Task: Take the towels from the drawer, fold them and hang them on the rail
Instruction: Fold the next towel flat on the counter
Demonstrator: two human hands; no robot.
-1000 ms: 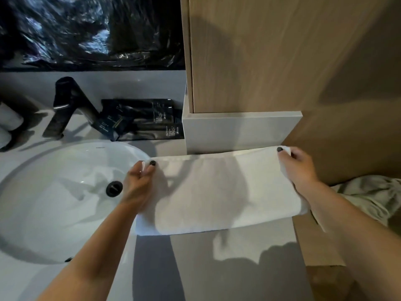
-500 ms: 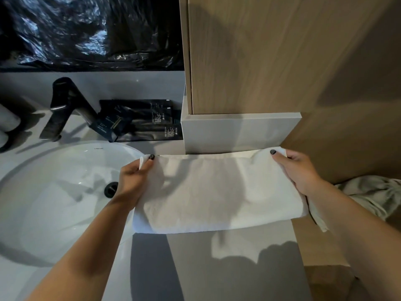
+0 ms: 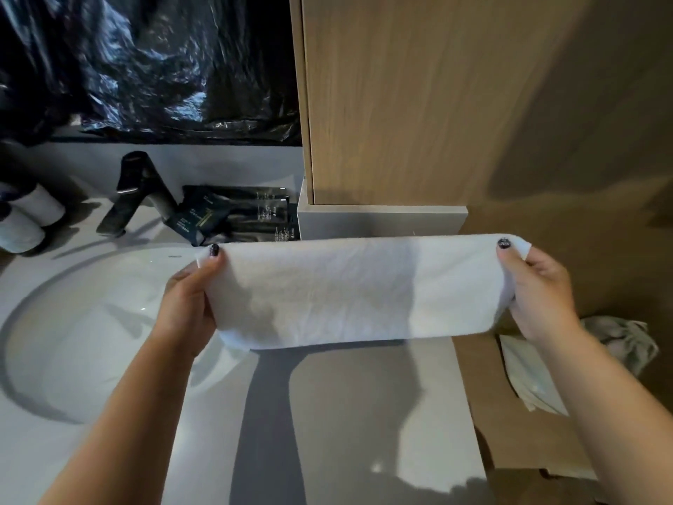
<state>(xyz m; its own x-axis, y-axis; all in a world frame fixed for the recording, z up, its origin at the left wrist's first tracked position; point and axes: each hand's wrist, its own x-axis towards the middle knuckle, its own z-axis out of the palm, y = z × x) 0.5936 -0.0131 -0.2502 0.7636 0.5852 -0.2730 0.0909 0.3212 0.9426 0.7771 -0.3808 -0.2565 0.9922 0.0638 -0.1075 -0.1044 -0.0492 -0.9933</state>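
Note:
A white folded towel (image 3: 357,289) is stretched flat between my two hands, lifted above the grey counter (image 3: 364,413). My left hand (image 3: 189,300) grips its left end, thumb on top at the far corner. My right hand (image 3: 539,289) grips its right end the same way. The towel hangs level, its long fold toward me. A grey crumpled towel (image 3: 619,337) lies low at the right, beyond the counter's edge. No rail or drawer shows in view.
A white round sink (image 3: 91,333) fills the left with a black faucet (image 3: 134,191) behind it. Black sachets (image 3: 236,216) lie by the wall, rolled white towels (image 3: 29,216) at far left. A wooden cabinet (image 3: 400,96) stands behind. A white packet (image 3: 535,377) lies at lower right.
Both hands have lifted the folded towel off the counter and drawn it taut; its near edge no longer rests on the counter. The hands sit a little wider apart.

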